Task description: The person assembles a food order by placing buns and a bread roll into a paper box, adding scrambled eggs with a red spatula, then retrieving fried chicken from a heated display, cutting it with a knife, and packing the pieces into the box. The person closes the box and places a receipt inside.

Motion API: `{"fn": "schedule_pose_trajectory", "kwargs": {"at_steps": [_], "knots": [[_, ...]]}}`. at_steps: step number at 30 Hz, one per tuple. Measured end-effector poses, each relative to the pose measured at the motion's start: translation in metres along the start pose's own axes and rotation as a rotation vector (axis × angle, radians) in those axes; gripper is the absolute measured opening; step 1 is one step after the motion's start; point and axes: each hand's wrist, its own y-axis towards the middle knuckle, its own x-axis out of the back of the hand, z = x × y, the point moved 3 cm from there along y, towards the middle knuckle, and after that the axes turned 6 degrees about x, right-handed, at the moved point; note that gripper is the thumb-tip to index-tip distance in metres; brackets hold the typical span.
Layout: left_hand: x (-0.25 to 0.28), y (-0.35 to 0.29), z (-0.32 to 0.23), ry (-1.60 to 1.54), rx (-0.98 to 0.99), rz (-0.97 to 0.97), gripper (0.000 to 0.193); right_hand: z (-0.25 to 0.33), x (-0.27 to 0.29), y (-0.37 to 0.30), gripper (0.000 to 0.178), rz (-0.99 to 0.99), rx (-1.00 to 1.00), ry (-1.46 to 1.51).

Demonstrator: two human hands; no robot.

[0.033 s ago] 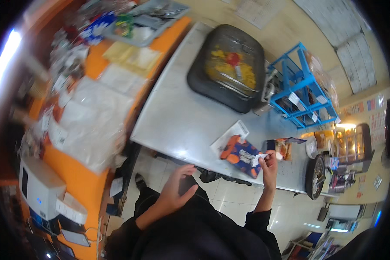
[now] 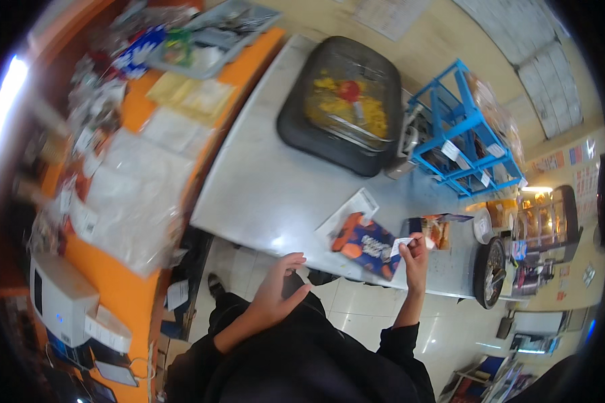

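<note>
My right hand (image 2: pixel 415 260) pinches a small white paper slip (image 2: pixel 400 246) at the table's front edge. Just left of the slip lies a dark blue and orange packet (image 2: pixel 368 245), overlapping a white printed sheet (image 2: pixel 356 207). An upright open carton, dark with an orange front (image 2: pixel 437 232), stands just beyond the fingers. My left hand (image 2: pixel 275 295) hovers in front of the table, empty, its fingers apart.
A black tub with a clear lid (image 2: pixel 346 104) over yellow food stands on the steel table (image 2: pixel 242 195). Behind it is a blue rack (image 2: pixel 467 134). At right sits a round black pan (image 2: pixel 489 272). An orange counter (image 2: pixel 124 262) at left carries plastic bags and a white label printer (image 2: pixel 64 295).
The view has shifted slightly, so the table things sit a little further left. My hands keep nearly the same pose, and the slip stays in my right fingers.
</note>
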Motion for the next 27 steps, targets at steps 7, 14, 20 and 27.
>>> {"fn": "schedule_pose_trajectory", "kwargs": {"at_steps": [7,14,20,27], "knots": [[-0.120,0.131,0.089,0.136,0.269,0.067,0.066,-0.111,0.056,0.042,0.019,-0.061,-0.139,0.237],[-0.124,0.163,0.109,0.114,0.734,0.141,0.064,-0.100,0.033,0.043,0.029,-0.160,-0.159,0.598],[-0.135,0.146,0.049,-0.207,0.569,-0.053,0.053,-0.064,0.044,0.045,0.033,0.022,-0.144,0.525],[-0.125,0.120,0.070,0.007,0.141,0.004,0.047,-0.043,0.083,0.086,0.034,0.601,-0.184,-0.036]]}}
